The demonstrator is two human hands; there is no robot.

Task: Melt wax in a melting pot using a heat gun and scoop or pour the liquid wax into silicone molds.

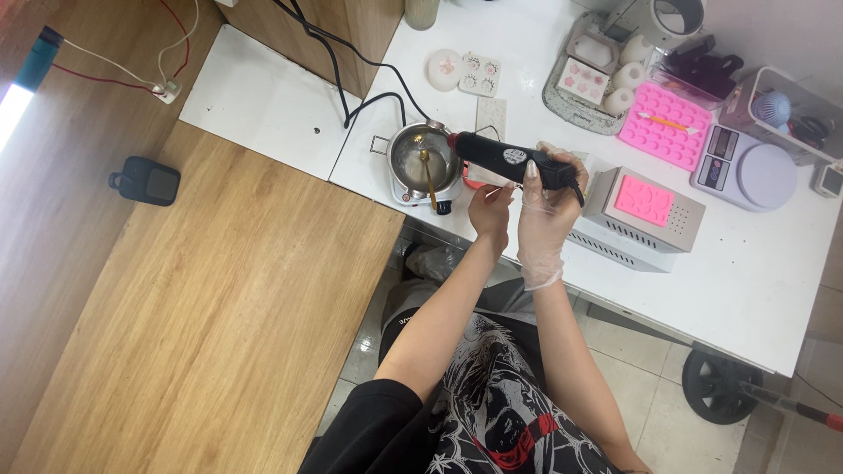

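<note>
At the centre of the frame, my gloved right hand grips a black heat gun, its nozzle aimed left toward the small metal melting pot on its warmer at the edge of the white tabletop. My bare left hand is pinched shut on something small and thin just below the gun; I cannot tell what it is. A gold-coloured spoon stands in the pot, whose contents look pale and, by my judgement, not yet poured. Further right, a pink mould rests on a grey box-shaped machine, and a second pink mould tray lies in the upper right beside a white kitchen scale. Finished pale pieces lie above the pot. A black cable loops close to the pot, the nearest obstacle.
</note>
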